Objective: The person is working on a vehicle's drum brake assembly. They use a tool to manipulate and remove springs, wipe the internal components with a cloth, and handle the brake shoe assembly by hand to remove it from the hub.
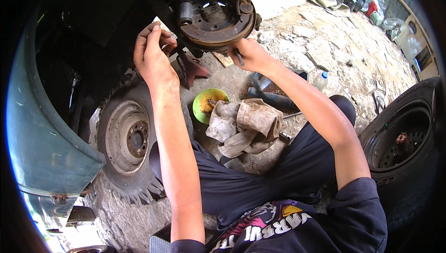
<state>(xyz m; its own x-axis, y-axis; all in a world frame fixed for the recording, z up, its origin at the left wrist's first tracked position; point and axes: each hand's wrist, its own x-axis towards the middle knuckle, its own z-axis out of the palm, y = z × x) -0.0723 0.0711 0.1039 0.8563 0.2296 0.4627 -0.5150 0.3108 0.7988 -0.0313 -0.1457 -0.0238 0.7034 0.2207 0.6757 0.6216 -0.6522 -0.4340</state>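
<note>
A rusty drum brake assembly (216,16), with curved shoes and a grey cylinder (186,12), hangs under the vehicle at the top. Beside its left edge, my left hand (155,51) is raised with bent fingers and a gap by the thumb; nothing shows in it. My right hand (253,54) is closed at the lower right rim, around a short dark handle (239,58). The far end of that handle is hidden, so its kind cannot be told. Below lie dirty cloths (253,123) and a yellow-green bowl (203,108) holding small dark parts.
A mounted wheel (127,137) stands at left, behind the blue-green body panel (55,146). A loose wheel (399,146) leans at right. A red stand (193,69), a plastic bottle (320,81) and a sandal (379,100) are on the rough stony ground (320,44).
</note>
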